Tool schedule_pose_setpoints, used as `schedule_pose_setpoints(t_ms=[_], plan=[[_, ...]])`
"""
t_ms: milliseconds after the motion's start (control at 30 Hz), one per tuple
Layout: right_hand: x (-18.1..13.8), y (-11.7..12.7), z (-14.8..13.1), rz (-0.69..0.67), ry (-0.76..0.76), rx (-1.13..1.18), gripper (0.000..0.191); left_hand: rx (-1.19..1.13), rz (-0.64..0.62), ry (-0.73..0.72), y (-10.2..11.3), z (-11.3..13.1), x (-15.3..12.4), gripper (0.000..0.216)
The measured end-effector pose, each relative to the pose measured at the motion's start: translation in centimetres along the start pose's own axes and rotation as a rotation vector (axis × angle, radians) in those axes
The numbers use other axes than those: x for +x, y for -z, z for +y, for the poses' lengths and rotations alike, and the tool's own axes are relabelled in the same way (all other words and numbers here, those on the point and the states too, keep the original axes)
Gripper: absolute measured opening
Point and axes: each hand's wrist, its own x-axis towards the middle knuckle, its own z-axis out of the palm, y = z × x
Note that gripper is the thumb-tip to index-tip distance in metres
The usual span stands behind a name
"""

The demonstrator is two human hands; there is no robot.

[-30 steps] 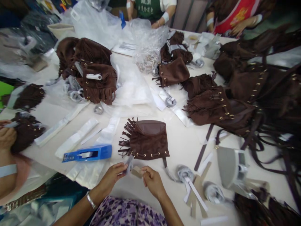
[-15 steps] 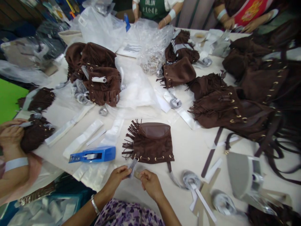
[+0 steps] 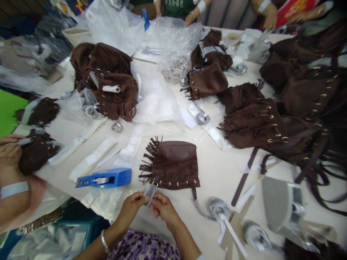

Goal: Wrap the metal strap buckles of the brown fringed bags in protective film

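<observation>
In front of me lies a small brown suede bag (image 3: 176, 169) with fringe on its left side and gold eyelets along its lower edge. Just below its lower left corner, a grey, see-through plastic strip (image 3: 150, 193) is pinched between the thumb and fingers of my left hand (image 3: 134, 204). My right hand (image 3: 164, 207) is closed too, its fingertips pressed against the strip's right edge. What the strip covers, if anything, cannot be made out. From the bag's lower right a strap (image 3: 199, 206) wrapped in grey plastic runs to a coil (image 3: 219, 207).
A blue tape dispenser (image 3: 104, 178) stands left of the bag, a grey dispenser (image 3: 282, 200) at right. Brown fringed bags (image 3: 116, 94) are piled at left and at right (image 3: 252, 119). A co-worker's hands (image 3: 11, 151) hold a bag at far left. White strips (image 3: 93, 159) lie nearby.
My right hand has moved left and up to meet the plastic strip; the small tan piece at its fingertips no longer shows. The view has shifted slightly.
</observation>
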Motion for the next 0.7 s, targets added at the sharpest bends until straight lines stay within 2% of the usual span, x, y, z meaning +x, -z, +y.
schedule_pose_setpoints(t_ms=[100, 233, 367, 500, 700], plan=[[0.4, -0.1, 0.1, 0.044, -0.013, 0.07, 0.032, 0.039, 0.037, 0.017, -0.2, 0.5, -0.2, 0.03], [1.3, -0.6, 0.5, 0.092, -0.011, 0.022, 0.029, 0.118, 0.079, -0.024, -0.3, 0.7, -0.3, 0.023], [1.9, -0.2, 0.4, 0.021, -0.046, 0.008, 0.027, 0.232, 0.113, -0.142, -0.4, 0.8, -0.8, 0.023], [2.1, 1.0, -0.4, -0.082, -0.063, -0.046, 0.025, 0.198, 0.078, -0.177, -0.7, 1.0, -1.3, 0.022], [3.1, 0.3, -0.6, -0.038, -0.008, -0.065, 0.022, 0.168, 0.082, -0.126, -0.5, 0.8, -0.6, 0.023]])
